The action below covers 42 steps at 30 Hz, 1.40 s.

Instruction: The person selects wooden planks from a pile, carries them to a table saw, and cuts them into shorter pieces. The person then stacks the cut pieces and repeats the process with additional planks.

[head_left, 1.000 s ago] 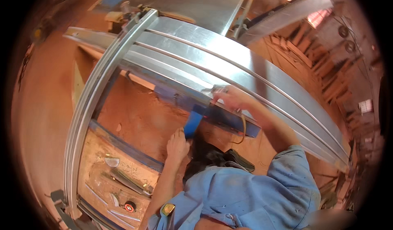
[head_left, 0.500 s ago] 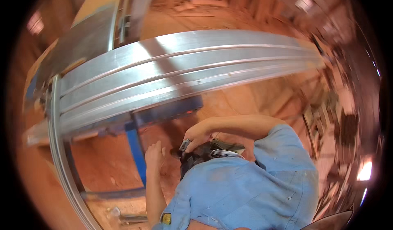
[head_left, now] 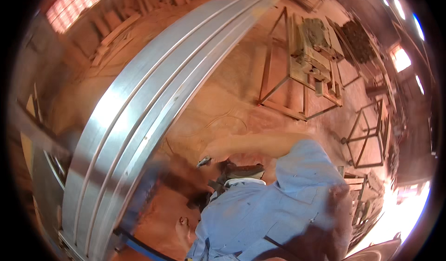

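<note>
And your right hand (head_left: 213, 153) grips the metal piece (head_left: 204, 161) near mid-frame, best held firmly and clear of the table (head_left: 104, 117) at left, while your left hand's (head_left: 183, 230) fingers, bottom centre, I can't make out.

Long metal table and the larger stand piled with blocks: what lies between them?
Dusty orange-brown floor lies between the long metal table and the larger stand, as the head view shows.
</note>
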### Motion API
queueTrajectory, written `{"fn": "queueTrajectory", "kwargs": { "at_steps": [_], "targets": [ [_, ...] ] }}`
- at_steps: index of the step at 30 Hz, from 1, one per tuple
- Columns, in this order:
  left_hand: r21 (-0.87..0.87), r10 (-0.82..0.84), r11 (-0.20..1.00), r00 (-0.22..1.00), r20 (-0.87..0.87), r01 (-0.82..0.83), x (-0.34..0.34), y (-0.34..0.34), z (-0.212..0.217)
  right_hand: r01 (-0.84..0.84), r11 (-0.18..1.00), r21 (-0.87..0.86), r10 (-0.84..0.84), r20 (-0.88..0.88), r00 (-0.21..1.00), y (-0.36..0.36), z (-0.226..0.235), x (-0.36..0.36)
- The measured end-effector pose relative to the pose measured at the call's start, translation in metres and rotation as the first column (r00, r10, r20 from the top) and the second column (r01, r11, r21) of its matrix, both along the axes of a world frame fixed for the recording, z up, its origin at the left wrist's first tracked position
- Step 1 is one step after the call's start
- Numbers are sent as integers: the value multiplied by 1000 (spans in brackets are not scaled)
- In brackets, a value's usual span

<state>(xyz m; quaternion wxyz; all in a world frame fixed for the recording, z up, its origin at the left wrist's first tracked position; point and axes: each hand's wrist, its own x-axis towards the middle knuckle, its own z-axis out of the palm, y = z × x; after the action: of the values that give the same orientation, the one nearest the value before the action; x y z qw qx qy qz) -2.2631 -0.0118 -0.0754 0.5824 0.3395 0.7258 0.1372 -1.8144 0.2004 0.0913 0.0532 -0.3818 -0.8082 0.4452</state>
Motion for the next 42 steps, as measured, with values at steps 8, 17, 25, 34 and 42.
{"fn": "queueTrajectory", "kwargs": {
  "at_steps": [8, 17, 25, 34, 42],
  "targets": [
    [227, -232, 954, 961, 148, 196, 198, 200, 50, 208, 815, -540, -221, 43, 974, 11, 41, 120],
    [411, -714, 518, 644, -275, 750, 331, 297, 110, 675, 736, -48, -675, -132, 726, 5, 13, 232],
    [436, -743, 455, 601, -295, 776, 331, 314, 108, 1000, 23, 10, -932, -360, 25, 106, 75, 287],
    [569, -579, 657, 814, -38, 494, 283, 339, 137, 899, -394, 192, -908, -237, -347, 240, 105, 400],
    [619, -555, 631, 829, -59, 467, 293, 360, 156, 904, -353, 240, -921, -258, -291, 271, 125, 423]
  ]
}}
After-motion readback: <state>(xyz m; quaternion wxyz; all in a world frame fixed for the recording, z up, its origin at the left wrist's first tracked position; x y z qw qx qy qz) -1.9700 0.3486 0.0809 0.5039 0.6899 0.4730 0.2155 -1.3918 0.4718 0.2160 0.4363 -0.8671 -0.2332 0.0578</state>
